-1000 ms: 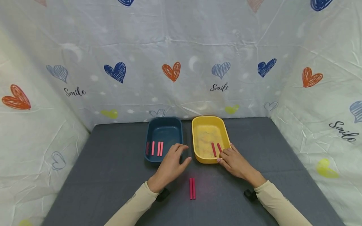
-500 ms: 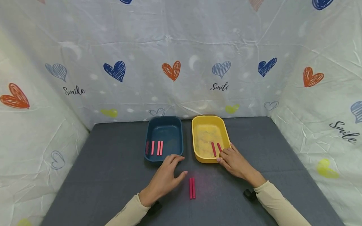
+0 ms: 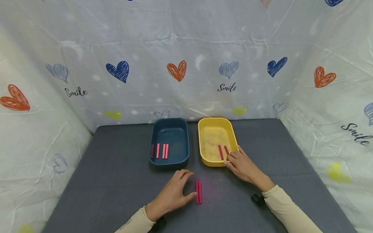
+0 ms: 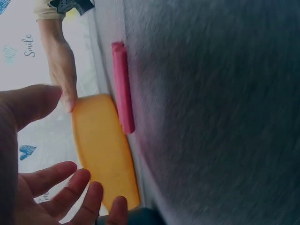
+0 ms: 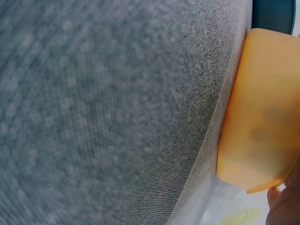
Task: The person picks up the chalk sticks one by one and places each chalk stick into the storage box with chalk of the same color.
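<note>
Two dark pink sticks (image 3: 198, 193) lie side by side on the grey cloth near the front. Just left of them is my left hand (image 3: 172, 194), thumb and fingers spread apart, holding nothing; its thumb tip overlaps the left stick in the head view. My right hand (image 3: 243, 166) grips the near right corner of a yellow tray (image 3: 213, 164), thumb outside the front rim and fingers over it. Inside that tray are two dark red sticks (image 3: 220, 152), the right one partly behind the fingers. In the left wrist view the pink sticks (image 4: 123, 89) appear beyond the open thumb.
A dark blue tray (image 3: 169, 163) stands left of the yellow one, with three light pink sticks (image 3: 158, 150) in it. Behind both trays hangs a white curtain (image 3: 145, 48) printed with hearts, which also lines both sides of the grey table (image 3: 116, 181).
My left hand has moved from beside the blue tray's front right corner toward me, down to the pair of pink sticks. The right hand keeps its place on the yellow tray.
</note>
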The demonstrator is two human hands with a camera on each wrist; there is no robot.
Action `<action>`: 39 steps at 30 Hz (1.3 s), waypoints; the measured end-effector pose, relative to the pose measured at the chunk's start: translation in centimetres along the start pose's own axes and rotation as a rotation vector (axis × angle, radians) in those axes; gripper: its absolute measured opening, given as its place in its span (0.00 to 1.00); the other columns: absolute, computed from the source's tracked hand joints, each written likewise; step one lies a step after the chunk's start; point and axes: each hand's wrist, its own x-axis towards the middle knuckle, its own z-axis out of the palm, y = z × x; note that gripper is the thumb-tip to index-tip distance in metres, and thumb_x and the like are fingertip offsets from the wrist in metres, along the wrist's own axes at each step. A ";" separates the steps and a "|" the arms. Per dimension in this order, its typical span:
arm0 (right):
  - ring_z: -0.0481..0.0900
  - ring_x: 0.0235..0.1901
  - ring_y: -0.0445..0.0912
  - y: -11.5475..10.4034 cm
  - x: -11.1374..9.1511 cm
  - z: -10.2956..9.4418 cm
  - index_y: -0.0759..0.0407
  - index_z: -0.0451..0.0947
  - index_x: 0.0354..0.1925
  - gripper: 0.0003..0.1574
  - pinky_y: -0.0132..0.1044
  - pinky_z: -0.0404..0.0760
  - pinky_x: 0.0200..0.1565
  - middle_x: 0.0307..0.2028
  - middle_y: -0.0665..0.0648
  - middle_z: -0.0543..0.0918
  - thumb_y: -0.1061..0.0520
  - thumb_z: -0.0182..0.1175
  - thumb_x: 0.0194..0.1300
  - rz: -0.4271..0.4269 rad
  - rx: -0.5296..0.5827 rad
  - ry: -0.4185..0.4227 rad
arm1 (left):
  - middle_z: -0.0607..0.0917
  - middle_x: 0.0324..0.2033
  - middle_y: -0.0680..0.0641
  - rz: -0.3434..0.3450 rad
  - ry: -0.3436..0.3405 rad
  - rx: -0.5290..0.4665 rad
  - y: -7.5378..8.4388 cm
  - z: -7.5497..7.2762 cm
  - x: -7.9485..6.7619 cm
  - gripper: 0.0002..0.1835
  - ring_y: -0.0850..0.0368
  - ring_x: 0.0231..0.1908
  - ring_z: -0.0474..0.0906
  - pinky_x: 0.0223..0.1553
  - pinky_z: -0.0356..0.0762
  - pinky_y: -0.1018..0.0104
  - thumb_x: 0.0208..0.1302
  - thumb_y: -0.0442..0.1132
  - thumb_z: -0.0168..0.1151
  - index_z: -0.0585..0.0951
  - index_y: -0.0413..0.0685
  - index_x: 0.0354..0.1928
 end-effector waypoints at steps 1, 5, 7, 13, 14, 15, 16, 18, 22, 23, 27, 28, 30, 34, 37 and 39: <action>0.77 0.44 0.49 0.0 0.0 -0.1 0.51 0.76 0.38 0.12 0.62 0.57 0.71 0.37 0.51 0.80 0.46 0.53 0.73 0.002 0.002 -0.002 | 0.75 0.57 0.52 -0.003 -0.019 -0.004 0.0 0.1 0.0 0.36 0.57 0.57 0.70 0.58 0.77 0.52 0.56 0.56 0.71 0.74 0.50 0.64; 0.77 0.45 0.49 0.0 0.1 -0.2 0.51 0.76 0.38 0.12 0.63 0.58 0.70 0.37 0.51 0.80 0.46 0.53 0.73 0.000 -0.008 -0.006 | 0.74 0.59 0.52 -0.045 -0.086 -0.023 0.1 0.3 -0.1 0.40 0.56 0.59 0.70 0.60 0.75 0.50 0.54 0.59 0.72 0.72 0.51 0.66; 0.77 0.45 0.49 -0.1 0.1 -0.3 0.51 0.76 0.38 0.12 0.63 0.58 0.70 0.37 0.51 0.80 0.46 0.53 0.73 0.004 -0.010 -0.011 | 0.74 0.60 0.52 -0.067 -0.116 -0.027 0.2 0.3 -0.1 0.41 0.56 0.59 0.70 0.60 0.75 0.50 0.54 0.59 0.72 0.71 0.52 0.67; 0.77 0.44 0.49 0.0 0.2 -0.3 0.50 0.76 0.37 0.13 0.62 0.57 0.71 0.36 0.50 0.79 0.45 0.52 0.74 0.008 -0.001 -0.019 | 0.73 0.60 0.52 -0.103 -0.179 -0.029 0.1 0.9 0.1 0.44 0.55 0.58 0.69 0.60 0.75 0.51 0.53 0.59 0.73 0.68 0.51 0.70; 0.77 0.44 0.49 0.0 0.2 -0.2 0.49 0.76 0.37 0.13 0.62 0.57 0.71 0.36 0.50 0.79 0.45 0.52 0.74 0.005 -0.003 -0.018 | 0.73 0.60 0.51 -0.105 -0.182 -0.034 0.0 1.1 0.1 0.45 0.55 0.58 0.70 0.60 0.75 0.51 0.52 0.59 0.73 0.68 0.51 0.70; 0.77 0.44 0.49 -0.1 0.2 -0.3 0.49 0.76 0.37 0.13 0.63 0.57 0.71 0.36 0.50 0.79 0.45 0.52 0.74 0.002 -0.003 -0.014 | 0.74 0.59 0.51 -0.103 -0.181 -0.037 -0.1 1.2 0.0 0.45 0.55 0.58 0.70 0.60 0.75 0.51 0.52 0.59 0.73 0.68 0.50 0.69; 0.77 0.44 0.49 -0.1 0.2 -0.3 0.49 0.76 0.37 0.13 0.63 0.57 0.71 0.36 0.50 0.79 0.45 0.52 0.74 0.000 -0.004 -0.013 | 0.74 0.59 0.51 -0.103 -0.179 -0.041 -0.2 1.3 0.0 0.45 0.54 0.58 0.70 0.60 0.75 0.51 0.52 0.58 0.73 0.69 0.49 0.69; 0.77 0.44 0.49 -0.1 0.1 -0.3 0.50 0.75 0.37 0.13 0.63 0.57 0.70 0.36 0.50 0.79 0.45 0.53 0.74 -0.003 -0.005 -0.007 | 0.74 0.58 0.50 -0.102 -0.178 -0.049 -0.3 1.4 0.0 0.45 0.54 0.58 0.71 0.59 0.75 0.50 0.51 0.58 0.74 0.69 0.48 0.69; 0.77 0.43 0.48 -0.1 0.1 -0.3 0.50 0.76 0.36 0.12 0.63 0.57 0.70 0.36 0.50 0.79 0.46 0.54 0.73 -0.005 0.000 -0.001 | 0.75 0.57 0.50 -0.102 -0.179 -0.051 -0.4 1.6 0.1 0.45 0.53 0.57 0.72 0.59 0.76 0.50 0.51 0.58 0.74 0.70 0.47 0.68; 0.77 0.43 0.48 -0.1 0.1 -0.4 0.49 0.76 0.36 0.12 0.63 0.57 0.70 0.36 0.50 0.79 0.45 0.54 0.73 -0.005 -0.001 0.000 | 0.75 0.57 0.49 -0.104 -0.183 -0.052 -0.4 1.6 0.2 0.45 0.53 0.57 0.72 0.59 0.76 0.51 0.50 0.58 0.75 0.70 0.47 0.68; 0.77 0.43 0.48 -0.1 0.2 -0.3 0.50 0.76 0.37 0.13 0.63 0.57 0.71 0.36 0.50 0.79 0.45 0.52 0.74 0.000 -0.003 -0.014 | 0.76 0.56 0.50 -0.105 -0.203 -0.032 -0.4 1.7 0.3 0.46 0.54 0.55 0.72 0.58 0.76 0.52 0.48 0.58 0.76 0.70 0.48 0.68; 0.77 0.44 0.48 -0.1 0.2 -0.3 0.50 0.76 0.38 0.13 0.63 0.57 0.71 0.36 0.50 0.79 0.45 0.52 0.74 0.002 -0.003 -0.019 | 0.76 0.56 0.50 -0.102 -0.206 -0.027 -0.4 1.7 0.3 0.47 0.54 0.55 0.71 0.58 0.76 0.52 0.48 0.58 0.76 0.70 0.48 0.68; 0.77 0.44 0.48 -0.2 0.1 -0.4 0.50 0.77 0.38 0.13 0.63 0.58 0.70 0.36 0.50 0.79 0.45 0.52 0.74 0.005 -0.004 -0.021 | 0.76 0.55 0.49 -0.093 -0.209 -0.015 -0.4 1.8 0.3 0.47 0.54 0.54 0.71 0.57 0.76 0.53 0.47 0.58 0.77 0.70 0.47 0.68; 0.77 0.43 0.48 -0.3 0.1 -0.4 0.50 0.76 0.37 0.13 0.63 0.58 0.70 0.36 0.50 0.79 0.45 0.52 0.74 0.007 -0.001 -0.012 | 0.76 0.54 0.49 -0.087 -0.213 -0.005 -0.4 2.0 0.3 0.47 0.54 0.52 0.71 0.55 0.76 0.52 0.46 0.57 0.77 0.71 0.48 0.68; 0.77 0.43 0.48 -0.3 0.1 -0.4 0.50 0.76 0.36 0.13 0.62 0.57 0.70 0.35 0.50 0.79 0.45 0.53 0.74 0.007 0.001 -0.006 | 0.76 0.54 0.50 -0.093 -0.221 0.000 -0.4 2.0 0.3 0.46 0.55 0.52 0.71 0.56 0.76 0.52 0.46 0.58 0.77 0.71 0.49 0.67; 0.77 0.43 0.48 -0.3 0.1 -0.3 0.50 0.76 0.36 0.13 0.63 0.58 0.70 0.35 0.50 0.79 0.45 0.53 0.73 0.009 0.000 -0.003 | 0.76 0.54 0.50 -0.094 -0.221 0.005 -0.3 2.0 0.4 0.46 0.55 0.52 0.71 0.56 0.76 0.52 0.46 0.58 0.77 0.71 0.49 0.67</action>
